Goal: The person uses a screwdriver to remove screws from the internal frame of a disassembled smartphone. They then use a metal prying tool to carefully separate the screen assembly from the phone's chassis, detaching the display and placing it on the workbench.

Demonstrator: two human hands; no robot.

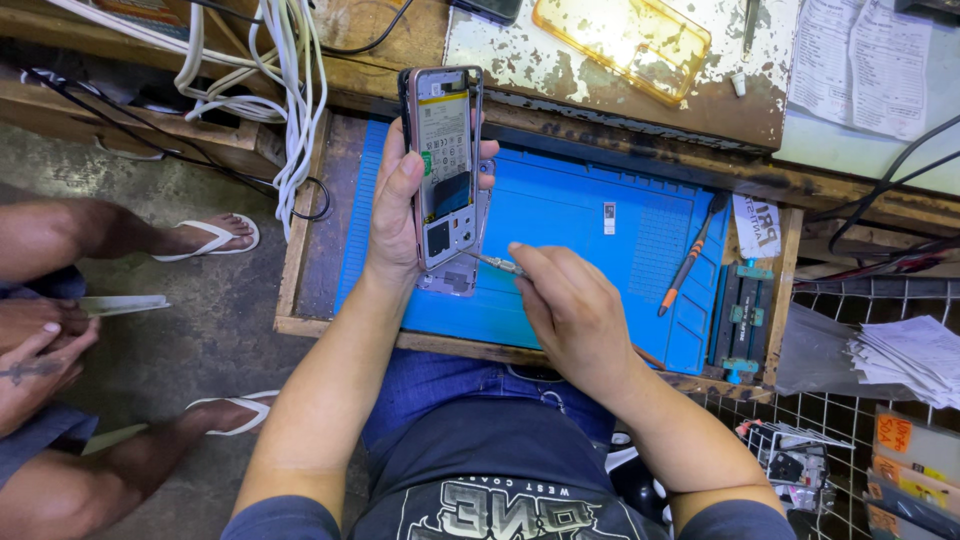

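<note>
My left hand grips an opened phone upright, its back cover off so the battery and circuit boards show. A second phone part lies beneath it on the blue work mat. In my right hand is a thin metal tool, its tip touching the phone's lower edge.
An orange-handled screwdriver lies on the mat's right side, beside a blue clamp jig. A yellow plastic lid, papers and white cables sit further back. Another person sits at left in white sandals. A wire basket stands at right.
</note>
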